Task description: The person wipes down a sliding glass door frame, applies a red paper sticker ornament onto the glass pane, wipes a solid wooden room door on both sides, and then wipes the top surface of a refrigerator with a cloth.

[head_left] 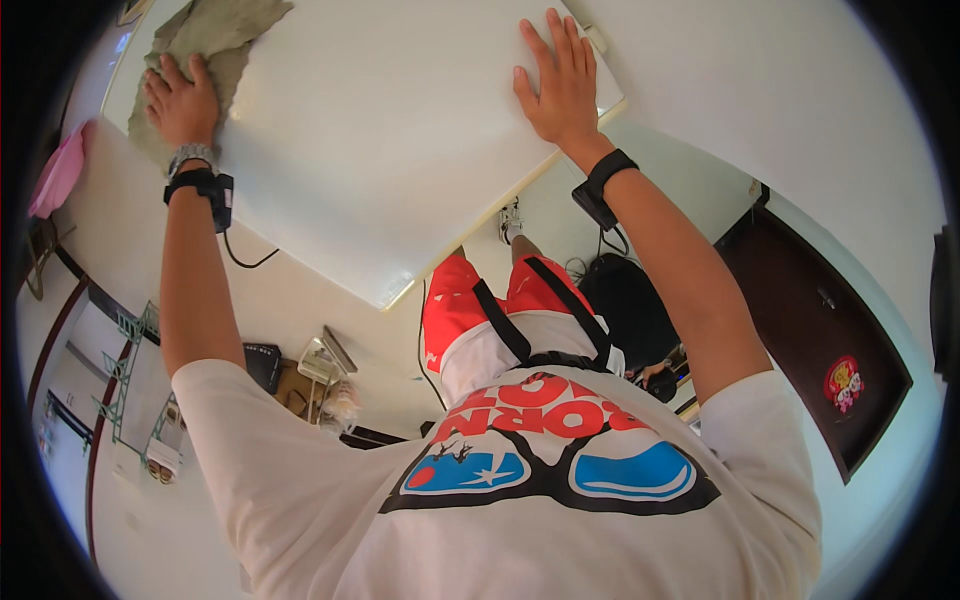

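Note:
My left hand lies on a crumpled grey-green cloth, pressing it against the left side of a large, glossy white panel. Its fingers are stretched and slightly apart, not wrapped round the cloth. On the panel's right side, close to the edge, my right hand rests flat with fingers spread and nothing in it. A small pale fitting sits at the panel's right edge, just beside those fingers. Black straps with small devices circle both wrists, and a metal-band watch is on the left one.
Below right stands a dark brown door with a round red decoration. A black bag-like object is near my legs. Lower left are a green wire rack and assorted items on the floor. Pink fabric hangs far left.

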Demonstrator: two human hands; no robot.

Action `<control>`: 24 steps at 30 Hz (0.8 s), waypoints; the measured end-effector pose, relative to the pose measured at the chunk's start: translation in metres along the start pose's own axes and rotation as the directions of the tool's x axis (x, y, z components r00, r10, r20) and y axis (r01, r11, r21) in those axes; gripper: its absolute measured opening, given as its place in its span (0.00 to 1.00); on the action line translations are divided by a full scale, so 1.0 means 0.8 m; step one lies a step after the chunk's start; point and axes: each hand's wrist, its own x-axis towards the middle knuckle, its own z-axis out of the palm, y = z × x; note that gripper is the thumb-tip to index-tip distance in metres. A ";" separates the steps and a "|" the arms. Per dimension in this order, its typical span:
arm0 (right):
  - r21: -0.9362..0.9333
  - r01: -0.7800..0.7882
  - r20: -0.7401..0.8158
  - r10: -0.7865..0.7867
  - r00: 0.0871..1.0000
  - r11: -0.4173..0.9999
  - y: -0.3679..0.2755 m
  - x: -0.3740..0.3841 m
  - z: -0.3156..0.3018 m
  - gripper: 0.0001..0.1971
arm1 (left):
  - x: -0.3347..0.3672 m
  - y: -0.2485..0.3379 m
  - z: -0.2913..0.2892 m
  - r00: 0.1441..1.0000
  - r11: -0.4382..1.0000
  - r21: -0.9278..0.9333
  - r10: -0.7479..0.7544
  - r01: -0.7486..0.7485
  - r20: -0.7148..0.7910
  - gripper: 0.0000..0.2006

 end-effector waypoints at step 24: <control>0.006 0.106 -0.080 -0.105 0.991 0.994 -0.162 0.069 0.160 0.36 | -0.329 0.161 -0.106 0.972 0.984 -0.164 0.101 -0.066 0.212 0.40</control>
